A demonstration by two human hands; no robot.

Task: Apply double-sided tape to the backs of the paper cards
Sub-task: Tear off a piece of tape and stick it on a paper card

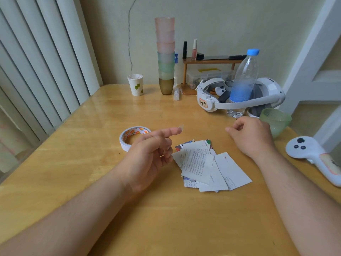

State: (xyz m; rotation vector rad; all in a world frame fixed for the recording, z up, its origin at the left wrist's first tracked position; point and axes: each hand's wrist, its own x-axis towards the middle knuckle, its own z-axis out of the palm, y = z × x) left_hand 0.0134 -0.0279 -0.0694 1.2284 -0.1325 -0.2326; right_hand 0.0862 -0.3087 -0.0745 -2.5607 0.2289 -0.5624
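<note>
With the tape roll (pixel 134 137) untouched beside the loose pile of paper cards (pixel 206 165), no taping shows yet; the left hand (pixel 147 159) and right hand (pixel 252 137) hover loosely curled, holding nothing.

Bare yellow wooden tabletop (pixel 166 218) lies open in front. Obstacles: white roll of double-sided tape (pixel 132 138) left, loose pile of printed paper cards (pixel 206 167) centre, white handheld controller (pixel 313 156) right.
</note>
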